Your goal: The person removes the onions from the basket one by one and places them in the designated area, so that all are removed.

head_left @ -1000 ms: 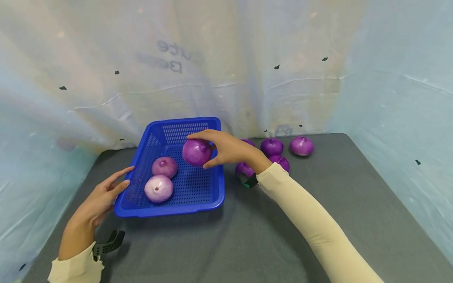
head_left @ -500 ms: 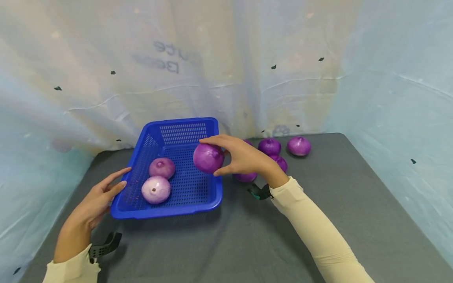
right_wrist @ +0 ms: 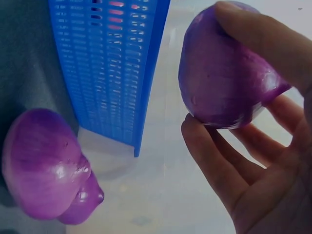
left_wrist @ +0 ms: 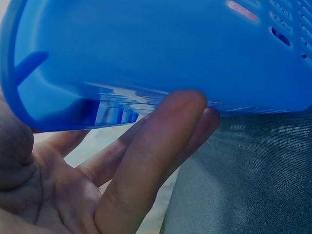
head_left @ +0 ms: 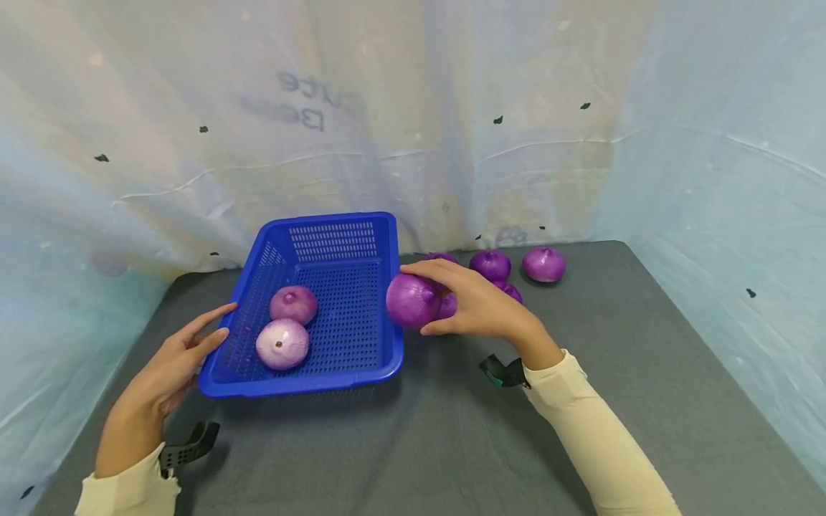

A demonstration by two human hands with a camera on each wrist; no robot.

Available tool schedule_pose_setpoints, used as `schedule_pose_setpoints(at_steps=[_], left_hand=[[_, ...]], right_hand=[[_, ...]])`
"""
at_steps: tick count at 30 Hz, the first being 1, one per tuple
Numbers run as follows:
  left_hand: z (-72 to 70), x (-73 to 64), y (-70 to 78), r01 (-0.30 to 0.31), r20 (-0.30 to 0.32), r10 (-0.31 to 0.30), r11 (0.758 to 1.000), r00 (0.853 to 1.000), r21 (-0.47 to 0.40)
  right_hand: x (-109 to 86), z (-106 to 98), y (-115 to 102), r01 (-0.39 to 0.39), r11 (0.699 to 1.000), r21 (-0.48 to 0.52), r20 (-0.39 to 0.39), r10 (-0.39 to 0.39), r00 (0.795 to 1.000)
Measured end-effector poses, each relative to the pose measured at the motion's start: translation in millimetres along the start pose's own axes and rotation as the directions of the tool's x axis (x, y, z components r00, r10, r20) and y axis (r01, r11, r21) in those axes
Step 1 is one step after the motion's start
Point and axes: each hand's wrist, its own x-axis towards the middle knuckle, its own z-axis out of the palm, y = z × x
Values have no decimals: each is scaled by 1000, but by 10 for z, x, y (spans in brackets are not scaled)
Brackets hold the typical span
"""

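Note:
My right hand [head_left: 474,301] grips a glossy purple onion [head_left: 411,301], its thumb and fingers spread around the sides. The onion hangs at the right rim of the blue plastic basket [head_left: 300,387], overlapping that rim in the head view. In the right wrist view, the gripped onion [right_wrist: 219,73] is beside the basket's slotted wall [right_wrist: 105,63]. At the opposite side, fairly straight fingers of my left hand [head_left: 171,369] touch the basket's left rim and outer wall. Inside the basket, a pinkish onion [head_left: 293,304] and a paler onion [head_left: 282,344] sit together on the left.
Several purple onions stand on the dark grey table [head_left: 413,451] behind and right of my right hand, among them one onion [head_left: 490,264] and a separate onion [head_left: 544,264] farther right. A pale sheet [head_left: 387,107] hangs behind the table.
My right hand has moved right and slightly toward me, carrying the onion from over the basket to its right rim. The left hand stays at the basket, and the two onions inside stay put.

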Motion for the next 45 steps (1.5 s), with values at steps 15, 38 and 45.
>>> schedule_pose_setpoints(at_steps=[15,38,45], left_hand=[[11,2,-13,-18,3,18,1000,1000,-11],[29,-22,13,-24,9,24,999,1000,-21],[15,-23,-2,-24,14,24,999,1000,-23]], right_hand=[[-179,-74,111,-69,997,17,-35,69,997],[-535,-581,414,-183,983,-31,-93,180,979],[-670,-742,501,-260,965,-26,-131,254,958]])
